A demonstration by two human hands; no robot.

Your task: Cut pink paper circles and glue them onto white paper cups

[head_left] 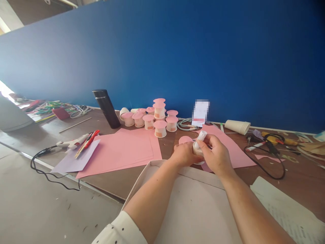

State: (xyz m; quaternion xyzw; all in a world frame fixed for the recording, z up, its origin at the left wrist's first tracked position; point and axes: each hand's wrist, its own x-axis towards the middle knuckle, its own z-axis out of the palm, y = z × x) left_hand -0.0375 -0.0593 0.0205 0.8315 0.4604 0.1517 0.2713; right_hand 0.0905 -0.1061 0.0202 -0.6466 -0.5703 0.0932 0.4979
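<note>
My right hand (215, 154) is closed, thumb and fingers pinching a small white bottle (201, 136) that looks like glue. It is tilted over the paper cup (197, 149). My left hand (183, 154) wraps around that cup, and most of the cup is hidden behind the fingers. A round pink paper disc (185, 139) shows just beyond the left knuckles; whether it touches the cup I cannot tell. Behind my hands stand several small paper cups (160, 130) topped with pink paper discs, some stacked.
Pink sheets (122, 145) lie left, with a lilac sheet (83, 157), red cutter (90, 139) and glue gun (72, 142). A black bottle (108, 110) stands behind. Stacked cups (237, 126) lie right, near a black cable (281, 173). A shallow box lid (200, 206) is beneath my forearms.
</note>
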